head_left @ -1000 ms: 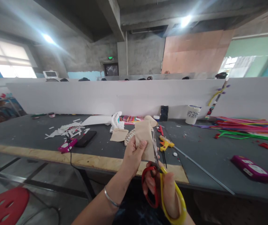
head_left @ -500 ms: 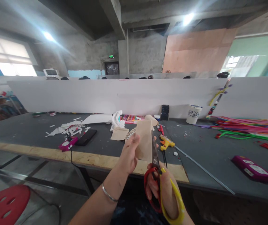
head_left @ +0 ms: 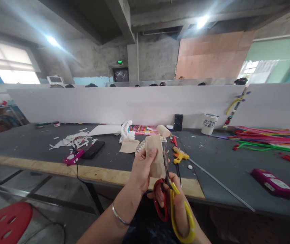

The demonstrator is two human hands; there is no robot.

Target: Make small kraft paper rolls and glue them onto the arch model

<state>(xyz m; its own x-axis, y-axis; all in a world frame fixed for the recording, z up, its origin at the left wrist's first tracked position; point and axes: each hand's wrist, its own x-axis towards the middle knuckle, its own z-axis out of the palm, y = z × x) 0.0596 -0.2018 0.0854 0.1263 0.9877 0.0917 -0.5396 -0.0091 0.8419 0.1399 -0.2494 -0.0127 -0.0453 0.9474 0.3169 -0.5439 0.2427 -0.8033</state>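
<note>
My left hand point(head_left: 142, 167) pinches a tan piece of paper or card point(head_left: 155, 159), thumb on its near face and fingers behind it. My right hand point(head_left: 179, 206) has its fingers through the red and yellow handles of a pair of scissors point(head_left: 185, 218). The dark blades run upward along the right edge of the tan piece; whether they bite into it I cannot tell. Behind my left hand, partly covered, lies a beaded-looking beige item point(head_left: 140, 146). Another tan piece point(head_left: 129, 145) rests flat on the table just left of it.
A yellow glue gun point(head_left: 180, 155) lies right of my hands, near a long grey rod point(head_left: 221, 184). White paper strips point(head_left: 71, 139), a black phone point(head_left: 93, 149) and a magenta box point(head_left: 74, 157) are at left. A paper cup point(head_left: 209, 124), pipe cleaners point(head_left: 264, 135) and another magenta box point(head_left: 274, 183) are at right.
The tan piece has tipped and dropped slightly, and my left thumb now lies further across it. The scissors' handles have spread a little and shifted left.
</note>
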